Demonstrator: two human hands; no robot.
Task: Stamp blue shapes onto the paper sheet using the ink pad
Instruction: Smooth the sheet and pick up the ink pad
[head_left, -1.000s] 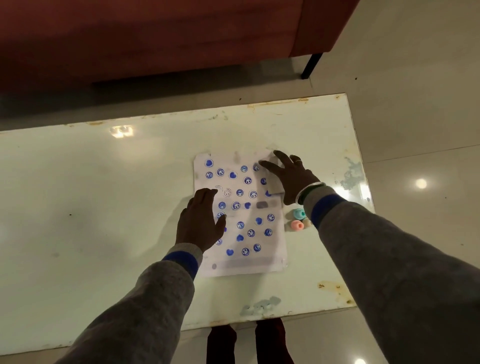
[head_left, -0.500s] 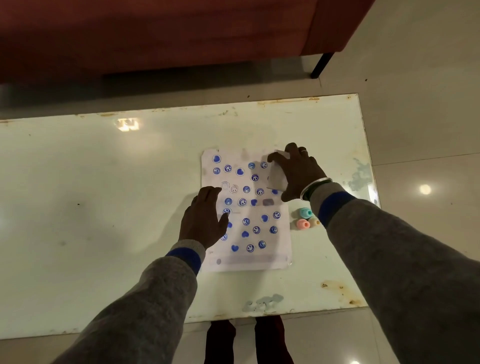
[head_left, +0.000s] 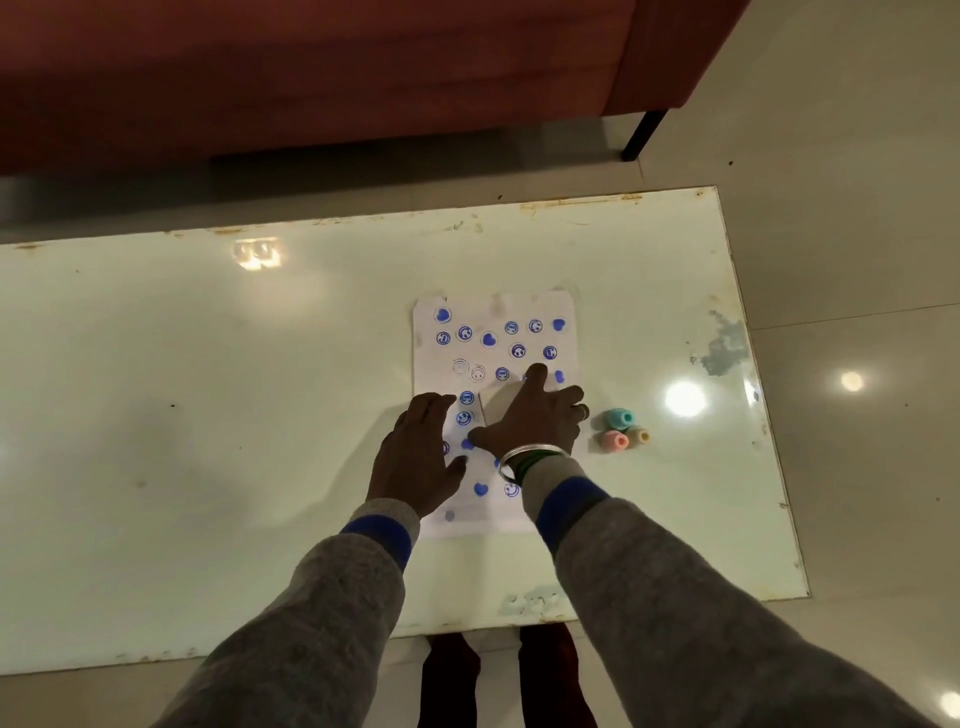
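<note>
The white paper sheet (head_left: 493, 317) lies on the table, covered with several blue stamped hearts and smiley circles. My left hand (head_left: 415, 457) lies flat on the sheet's left edge and holds nothing. My right hand (head_left: 535, 421) is over the sheet's middle, fingers spread. Between its thumb and forefinger it holds a small pale flat square (head_left: 500, 405) down against the paper. I cannot tell whether that square is the ink pad. Three small stamps stand just right of the sheet: teal (head_left: 621, 417), pink (head_left: 614, 440) and tan (head_left: 638, 435). My arms hide the sheet's lower right part.
The glossy pale table (head_left: 208, 415) has worn, rusty edges and a scuffed patch (head_left: 724, 343) at the right. A red sofa (head_left: 311, 78) with a black leg (head_left: 641, 135) stands beyond the far edge. Tiled floor (head_left: 857, 234) lies to the right.
My right hand has come from the sheet's upper right corner down to its middle, bringing the pale square with it. My left hand has stayed on the left edge.
</note>
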